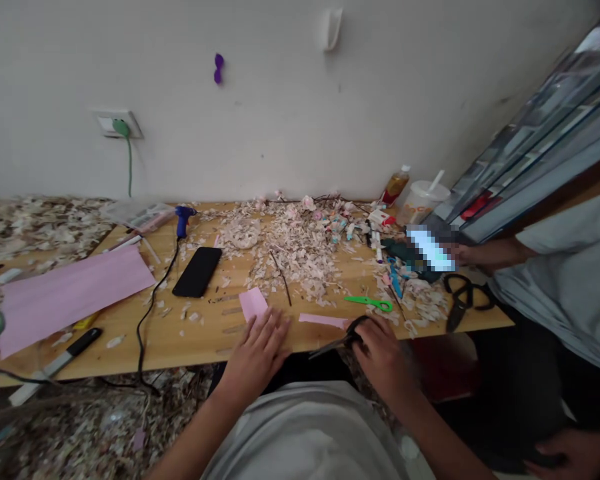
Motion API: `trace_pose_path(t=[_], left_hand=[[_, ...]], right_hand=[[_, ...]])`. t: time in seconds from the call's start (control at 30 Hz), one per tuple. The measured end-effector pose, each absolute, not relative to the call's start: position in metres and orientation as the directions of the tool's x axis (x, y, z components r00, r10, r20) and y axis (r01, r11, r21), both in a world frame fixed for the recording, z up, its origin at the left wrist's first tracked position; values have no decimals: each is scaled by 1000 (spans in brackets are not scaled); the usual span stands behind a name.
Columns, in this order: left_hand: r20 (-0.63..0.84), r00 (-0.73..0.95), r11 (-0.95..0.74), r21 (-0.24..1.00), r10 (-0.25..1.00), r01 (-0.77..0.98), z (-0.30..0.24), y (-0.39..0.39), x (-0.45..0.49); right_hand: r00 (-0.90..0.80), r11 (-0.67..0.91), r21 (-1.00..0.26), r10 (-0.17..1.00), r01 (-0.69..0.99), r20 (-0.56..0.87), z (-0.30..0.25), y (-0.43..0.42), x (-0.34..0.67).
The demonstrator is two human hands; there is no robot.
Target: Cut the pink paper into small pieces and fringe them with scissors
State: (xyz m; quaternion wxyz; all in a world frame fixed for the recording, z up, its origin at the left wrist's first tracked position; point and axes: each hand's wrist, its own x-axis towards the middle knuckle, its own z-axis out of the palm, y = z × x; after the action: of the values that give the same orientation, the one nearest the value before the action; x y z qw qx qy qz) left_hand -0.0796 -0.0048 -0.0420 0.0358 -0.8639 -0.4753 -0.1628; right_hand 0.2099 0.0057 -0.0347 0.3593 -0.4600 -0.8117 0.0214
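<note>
My left hand (259, 352) lies flat with fingers spread on the near edge of the wooden table (190, 340), its fingertips touching a small pink paper piece (253, 302). My right hand (380, 352) is closed round the handles of black scissors (341, 341), whose blades point left over the table edge. A narrow pink paper strip (323, 320) lies just above the scissors, between my two hands.
A large pink sheet (70, 290), a black phone (197, 271), a blue glue gun (183, 219) with its cord, green scissors (371, 302) and heaps of paper scraps (300, 250) cover the table. Another person sits at the right with a phone (430, 248); more black scissors (463, 298) lie nearby.
</note>
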Motion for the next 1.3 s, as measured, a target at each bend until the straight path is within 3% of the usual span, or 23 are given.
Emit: trace_pose_path(t=[0.1,0.3,0.43,0.57,0.73,0.9,1.07,1.2,1.3], left_hand=[[276,478,-493,-17,834,870,-50,-4,-95],[358,407,-404,-89,840,911,-43,31,-144],[298,528,-535,-66,795,842,-48,47,-148],[213,523,-535,1,826,845,-53,56,-150],[203,536,-552,25,819,833,-49,62,-156],[277,612,-635,-11,741,773,-50,63,-160],[248,603,-624,9,758,781,-53,53,-165],[384,635,-691,13,671,723,-41,41,-150],[371,657,-736,128,657,664,-26,39,-104]], right_hand=[[-421,678,-388,711,625,563,-31,27,223],[-636,771,-429,633,471,441,-55,61,223],[-690,742,-539,630,399,357,-77,67,221],[-660,652,-662,685,369,307,-81,73,223],[-677,603,-680,706,417,210,-69,79,212],[-696,603,-711,682,362,224,-70,79,208],[-693,639,-628,689,444,211,-73,78,219],[-715,735,-513,635,443,292,-68,63,221],[-707,751,-407,645,519,290,-58,44,224]])
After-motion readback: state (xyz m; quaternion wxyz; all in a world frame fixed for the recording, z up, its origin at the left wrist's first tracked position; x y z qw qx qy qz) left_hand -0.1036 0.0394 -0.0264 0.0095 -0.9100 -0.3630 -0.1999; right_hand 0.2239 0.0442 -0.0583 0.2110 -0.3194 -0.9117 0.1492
